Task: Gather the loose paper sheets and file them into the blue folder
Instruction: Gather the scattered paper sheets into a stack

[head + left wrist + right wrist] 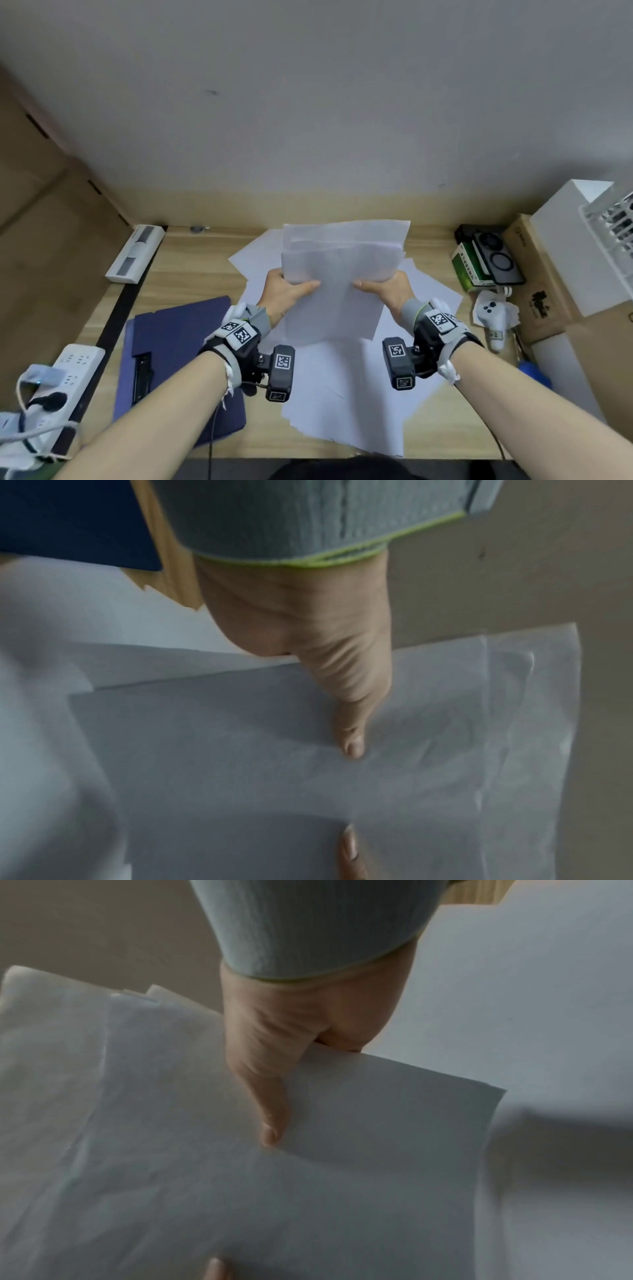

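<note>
A bunch of white paper sheets (pixel 337 270) is held up above the desk, its far edges fanned unevenly. My left hand (pixel 291 289) grips its left side with the thumb (pixel 349 723) on top. My right hand (pixel 385 286) grips its right side, thumb (pixel 270 1118) lying over the sheets (pixel 171 1150). More loose sheets (pixel 346 387) lie spread on the desk beneath. The blue folder (pixel 178 346) lies open on the left of the desk, its black clip (pixel 142 377) showing. My fingers under the paper are hidden.
A power strip (pixel 73 370) sits at the left edge. A white bar-shaped device (pixel 135 253) lies at the back left. On the right stand a green box (pixel 467 270), a phone (pixel 498 257), a white controller (pixel 491 310), cardboard boxes (pixel 537 274) and a white box (pixel 579 246).
</note>
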Demonstrator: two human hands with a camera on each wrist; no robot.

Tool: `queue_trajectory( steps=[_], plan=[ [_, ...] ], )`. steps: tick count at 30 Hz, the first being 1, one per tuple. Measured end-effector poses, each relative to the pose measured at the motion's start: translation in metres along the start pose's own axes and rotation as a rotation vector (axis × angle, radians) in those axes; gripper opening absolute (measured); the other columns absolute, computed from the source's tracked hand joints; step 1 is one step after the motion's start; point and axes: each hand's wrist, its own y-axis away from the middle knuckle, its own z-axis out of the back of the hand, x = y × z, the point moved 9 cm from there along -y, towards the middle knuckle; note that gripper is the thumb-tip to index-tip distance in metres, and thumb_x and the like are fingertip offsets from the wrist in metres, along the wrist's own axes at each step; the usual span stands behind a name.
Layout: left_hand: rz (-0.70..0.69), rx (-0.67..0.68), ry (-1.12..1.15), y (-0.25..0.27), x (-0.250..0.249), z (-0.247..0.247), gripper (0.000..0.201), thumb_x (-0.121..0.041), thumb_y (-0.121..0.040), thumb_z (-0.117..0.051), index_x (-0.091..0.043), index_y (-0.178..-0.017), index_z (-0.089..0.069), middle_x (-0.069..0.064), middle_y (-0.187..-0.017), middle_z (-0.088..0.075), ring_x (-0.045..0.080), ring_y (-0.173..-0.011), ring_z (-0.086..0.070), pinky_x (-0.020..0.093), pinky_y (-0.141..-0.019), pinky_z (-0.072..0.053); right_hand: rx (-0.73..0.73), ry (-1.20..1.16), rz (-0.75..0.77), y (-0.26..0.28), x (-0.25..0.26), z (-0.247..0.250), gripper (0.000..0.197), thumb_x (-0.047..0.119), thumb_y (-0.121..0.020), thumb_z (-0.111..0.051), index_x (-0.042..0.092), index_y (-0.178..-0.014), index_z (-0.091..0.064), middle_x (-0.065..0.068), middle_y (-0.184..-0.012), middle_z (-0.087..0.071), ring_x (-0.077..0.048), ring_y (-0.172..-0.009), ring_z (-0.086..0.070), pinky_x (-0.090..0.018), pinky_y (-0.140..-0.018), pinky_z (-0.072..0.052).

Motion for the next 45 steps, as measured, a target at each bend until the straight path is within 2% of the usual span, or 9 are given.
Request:
queue_trajectory(
  steps=[4,16,20,24,28,32,36,40,45],
  plan=[
    [-0.079,0.013,0.042,-0.010,-0.025,0.009,0.024,-0.001,-0.072,-0.083,-0.011,-0.093,-0.075,-0.007,-0.085,-0.077,0.007,-0.079,-0.072,0.020,-0.071,-0.057,0.053,-0.071,0.074,-0.006,0.023,-0.002,0.041,-0.002,-0.068,-0.084,0.000,-0.106,-0.072,-0.010,-0.102,-0.076,-0.021,-0.093,-0.073,-0.029,-0.082,-0.057],
    [0.002,-0.070,0.059,-0.017,-0.001,0.024,0.023,-0.005,-0.072,-0.083,-0.007,-0.094,-0.075,0.005,-0.093,-0.077,0.014,-0.084,-0.072,0.027,-0.079,-0.059,0.074,-0.024,0.058,-0.014,0.020,-0.017,0.037,0.002,-0.068,-0.085,0.004,-0.103,-0.074,-0.010,-0.101,-0.077,-0.019,-0.093,-0.073,-0.028,-0.084,-0.057],
    [0.112,-0.070,-0.027,-0.018,0.022,0.039,0.025,-0.010,-0.070,-0.085,-0.006,-0.092,-0.074,0.010,-0.095,-0.076,0.020,-0.087,-0.072,0.033,-0.080,-0.058,0.063,0.054,-0.029,-0.012,-0.005,-0.016,0.032,0.005,-0.067,-0.087,0.004,-0.097,-0.075,-0.009,-0.096,-0.077,-0.020,-0.089,-0.074,-0.022,-0.071,-0.057],
    [0.144,-0.019,-0.020,-0.012,0.026,0.025,0.022,-0.003,-0.072,-0.082,-0.008,-0.092,-0.074,0.005,-0.092,-0.076,0.014,-0.084,-0.073,0.024,-0.074,-0.058,0.025,0.021,-0.057,-0.011,-0.014,-0.019,0.027,0.002,-0.066,-0.087,0.007,-0.090,-0.075,-0.009,-0.093,-0.077,-0.021,-0.083,-0.073,-0.023,-0.067,-0.056],
    [0.140,-0.129,0.014,-0.017,0.015,0.029,0.021,0.012,-0.074,-0.062,-0.008,-0.075,-0.068,0.005,-0.076,-0.066,0.018,-0.069,-0.062,0.026,-0.065,-0.050,0.018,-0.048,-0.038,-0.016,0.000,-0.022,0.027,0.002,-0.067,-0.086,0.001,-0.091,-0.075,-0.016,-0.094,-0.076,-0.028,-0.086,-0.073,-0.036,-0.080,-0.059],
    [0.101,-0.085,-0.025,-0.023,0.002,0.035,0.034,0.016,-0.074,-0.050,-0.014,-0.075,-0.066,0.000,-0.072,-0.065,0.012,-0.064,-0.060,0.026,-0.063,-0.051,0.011,-0.174,-0.002,-0.020,0.012,-0.014,0.036,0.007,-0.064,-0.088,-0.001,-0.096,-0.075,-0.019,-0.102,-0.075,-0.034,-0.096,-0.071,-0.043,-0.091,-0.055],
    [0.151,0.016,-0.152,-0.017,0.022,0.028,0.033,0.015,-0.076,-0.054,-0.013,-0.089,-0.066,0.003,-0.088,-0.070,0.016,-0.079,-0.067,0.029,-0.072,-0.057,0.046,-0.134,-0.034,-0.013,0.002,-0.011,0.041,0.013,-0.062,-0.090,0.000,-0.098,-0.074,-0.018,-0.102,-0.075,-0.033,-0.098,-0.072,-0.041,-0.090,-0.055],
    [0.185,-0.001,-0.179,-0.004,0.042,0.021,0.033,0.021,-0.078,-0.050,-0.005,-0.092,-0.066,-0.002,-0.076,-0.063,0.008,-0.070,-0.058,0.010,-0.055,-0.047,0.057,0.027,-0.076,0.000,-0.023,-0.016,0.034,0.002,-0.067,-0.086,0.001,-0.100,-0.075,-0.011,-0.097,-0.077,-0.022,-0.093,-0.073,-0.030,-0.082,-0.053],
    [0.204,-0.084,-0.123,-0.005,0.048,0.026,0.035,0.020,-0.071,-0.045,-0.011,-0.064,-0.059,-0.002,-0.062,-0.052,0.013,-0.060,-0.048,0.018,-0.051,-0.038,0.007,0.017,-0.060,0.005,-0.016,-0.016,0.031,0.001,-0.067,-0.085,-0.003,-0.096,-0.074,-0.015,-0.095,-0.076,-0.027,-0.089,-0.074,-0.031,-0.079,-0.057]
  ],
)
